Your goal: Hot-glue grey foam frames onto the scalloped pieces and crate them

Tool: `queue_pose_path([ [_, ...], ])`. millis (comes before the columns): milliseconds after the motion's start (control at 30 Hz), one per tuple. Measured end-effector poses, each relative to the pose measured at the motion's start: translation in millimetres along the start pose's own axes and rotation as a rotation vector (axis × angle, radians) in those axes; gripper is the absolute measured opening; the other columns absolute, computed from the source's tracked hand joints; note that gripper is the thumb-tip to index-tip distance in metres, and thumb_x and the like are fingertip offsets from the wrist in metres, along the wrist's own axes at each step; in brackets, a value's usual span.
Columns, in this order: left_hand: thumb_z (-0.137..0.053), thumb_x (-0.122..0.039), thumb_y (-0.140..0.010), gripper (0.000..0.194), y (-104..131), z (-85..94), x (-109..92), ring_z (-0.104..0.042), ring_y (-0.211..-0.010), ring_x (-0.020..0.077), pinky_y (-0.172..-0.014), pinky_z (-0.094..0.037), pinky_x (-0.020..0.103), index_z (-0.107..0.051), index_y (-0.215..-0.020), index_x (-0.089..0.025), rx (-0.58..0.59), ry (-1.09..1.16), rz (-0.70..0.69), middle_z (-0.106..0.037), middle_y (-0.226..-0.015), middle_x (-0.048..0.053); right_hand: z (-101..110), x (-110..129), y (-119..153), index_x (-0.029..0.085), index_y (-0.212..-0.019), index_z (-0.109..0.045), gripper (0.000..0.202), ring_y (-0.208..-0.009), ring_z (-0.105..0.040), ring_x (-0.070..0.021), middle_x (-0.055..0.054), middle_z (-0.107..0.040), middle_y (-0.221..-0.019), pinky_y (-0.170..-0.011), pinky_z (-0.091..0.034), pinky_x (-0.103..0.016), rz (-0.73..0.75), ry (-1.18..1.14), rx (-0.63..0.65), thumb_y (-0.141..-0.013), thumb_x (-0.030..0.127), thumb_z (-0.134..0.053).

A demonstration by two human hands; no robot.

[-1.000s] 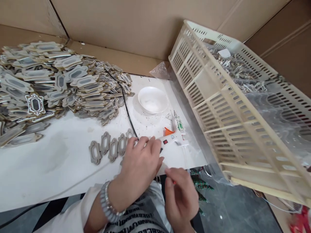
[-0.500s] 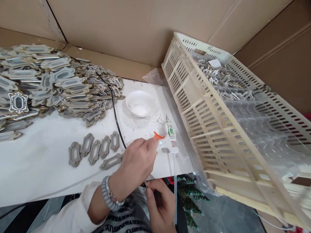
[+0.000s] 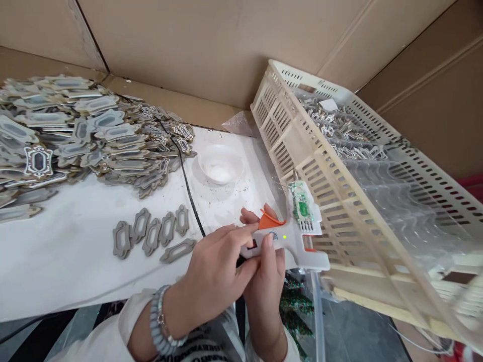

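Observation:
A white hot glue gun [image 3: 294,244] with an orange trigger [image 3: 269,220] is lifted at the table's right front edge. Its nozzle [image 3: 295,176] points away from me, and strings of glue cling to the front. A small yellow-green light glows on the handle, near a black switch. My left hand [image 3: 215,266], with a beaded bracelet at the wrist, closes on the handle's end by the switch. My right hand [image 3: 266,281] wraps the handle from below, its thumb on the near side. From the gun's rear a clear glue stick [image 3: 319,311] hangs down.
Several grey ornate frame pieces [image 3: 153,236] lie left of my hands. A large pile of similar frames [image 3: 86,136] fills the back left, crossed by a black cable [image 3: 188,193]. Behind the gun sits a white bowl [image 3: 221,165]. A cream plastic crate [image 3: 320,166] stands along the right.
The glue gun has come up toward me and right, and its handle light now shows. My right hand rose from below the table edge onto the handle; my left hand shifted along with it.

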State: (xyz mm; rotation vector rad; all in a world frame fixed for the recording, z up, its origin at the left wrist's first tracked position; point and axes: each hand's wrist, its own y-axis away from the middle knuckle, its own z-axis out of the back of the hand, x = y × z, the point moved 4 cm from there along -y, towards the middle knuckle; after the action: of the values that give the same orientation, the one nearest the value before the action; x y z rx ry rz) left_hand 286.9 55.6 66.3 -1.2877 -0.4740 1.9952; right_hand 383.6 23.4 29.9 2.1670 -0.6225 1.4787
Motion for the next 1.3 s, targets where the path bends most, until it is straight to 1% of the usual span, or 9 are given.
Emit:
queue_pose_path([
  [133, -0.062, -0.029, -0.096, 0.025, 15, 35.0, 16, -0.069, -0.114, 0.0196, -0.096, -0.059, 0.031, -0.054, -0.119, -0.022, 0.228, -0.005, -0.026, -0.071, -0.124, 0.008, -5, 7, -12, 0.022, -0.099, -0.069, 0.026, -0.077, -0.069, -0.018, 0.0, -0.073, -0.079, -0.082, -0.054, -0.035, 0.07, -0.018, 0.044, -0.092, 0.046, -0.065],
  [300, -0.065, -0.052, -0.09, 0.03, 42, 119.1, 68, -0.072, -0.092, 0.0224, -0.08, -0.057, 0.036, -0.056, -0.109, -0.03, 0.123, -0.271, 0.275, -0.076, -0.108, -0.001, -3, 27, -29, 0.022, -0.091, -0.067, 0.016, -0.062, -0.06, -0.0133, 0.005, -0.063, -0.065, -0.064, -0.048, -0.028, 0.224, 0.03, 0.161, -0.089, 0.038, -0.07],
  [367, -0.066, -0.067, -0.08, 0.043, 51, 150.2, 90, -0.067, -0.105, 0.0327, -0.09, -0.051, 0.047, -0.057, -0.103, -0.031, 0.033, -0.386, 0.354, -0.074, -0.111, 0.002, -3, 34, -36, 0.022, -0.092, -0.068, 0.014, -0.058, -0.057, -0.0121, 0.006, -0.06, -0.061, -0.06, -0.045, -0.027, 0.259, 0.067, 0.193, -0.088, 0.035, -0.072],
  [467, -0.07, -0.071, -0.065, 0.057, 65, 172.8, 118, -0.056, -0.123, 0.0447, -0.102, -0.041, 0.058, -0.059, -0.104, -0.032, 0.094, -0.412, 0.413, -0.072, -0.119, 0.008, -11, 39, -44, 0.022, -0.1, -0.068, 0.018, -0.052, -0.054, -0.0115, 0.007, -0.055, -0.056, -0.054, -0.042, -0.026, 0.252, 0.087, 0.283, -0.085, 0.031, -0.074],
  [700, -0.073, -0.058, -0.064, 0.051, 77, 169.8, 137, -0.058, -0.121, 0.0474, -0.117, -0.018, 0.071, -0.061, -0.105, -0.032, 0.215, -0.433, 0.485, -0.074, -0.115, 0.006, -50, 29, -51, 0.021, -0.101, -0.068, 0.027, -0.048, -0.052, -0.0097, 0.008, -0.057, -0.055, -0.049, -0.042, -0.023, 0.16, 0.163, 0.381, -0.076, 0.025, -0.076],
  [900, -0.075, -0.051, -0.071, 0.04, 47, 157.4, 97, -0.07, -0.107, 0.034, -0.115, -0.04, 0.058, -0.057, -0.098, -0.028, 0.079, -0.312, 0.416, -0.074, -0.117, 0.004, -77, 0, -29, 0.022, -0.085, -0.066, 0.021, -0.05, -0.053, -0.0102, 0.006, -0.062, -0.061, -0.051, -0.048, -0.025, 0.001, 0.274, 0.39, -0.068, 0.028, -0.077],
  [1000, -0.073, -0.045, -0.078, 0.034, 34, 142.4, 78, -0.073, -0.102, 0.0274, -0.091, -0.06, 0.043, -0.053, -0.1, -0.028, 0.046, -0.237, 0.346, -0.073, -0.122, 0.004, -91, -12, -15, 0.023, -0.09, -0.065, 0.027, -0.054, -0.057, -0.0121, 0.005, -0.065, -0.064, -0.056, -0.051, -0.027, -0.079, 0.254, 0.476, -0.067, 0.028, -0.078],
  [1133, -0.074, -0.035, -0.08, 0.036, 21, 126.0, 65, -0.075, -0.095, 0.0206, -0.076, -0.064, 0.032, -0.049, -0.105, -0.027, -0.026, -0.079, 0.267, -0.07, -0.128, 0.006, -99, -13, -13, 0.025, -0.099, -0.063, 0.038, -0.061, -0.062, -0.0136, 0.005, -0.068, -0.069, -0.066, -0.055, -0.029, -0.095, 0.21, 0.489, -0.066, 0.027, -0.08],
  [1300, -0.085, -0.035, -0.068, 0.052, 0, 118.8, 76, -0.071, -0.076, 0.0155, -0.07, -0.064, 0.029, -0.057, -0.112, -0.028, -0.122, 0.272, 0.522, -0.069, -0.124, 0.005, -100, -2, -24, 0.024, -0.099, -0.06, 0.04, -0.052, -0.057, -0.0113, 0.008, -0.065, -0.062, -0.056, -0.052, -0.026, -0.1, 0.177, 0.455, -0.065, 0.027, -0.08],
])
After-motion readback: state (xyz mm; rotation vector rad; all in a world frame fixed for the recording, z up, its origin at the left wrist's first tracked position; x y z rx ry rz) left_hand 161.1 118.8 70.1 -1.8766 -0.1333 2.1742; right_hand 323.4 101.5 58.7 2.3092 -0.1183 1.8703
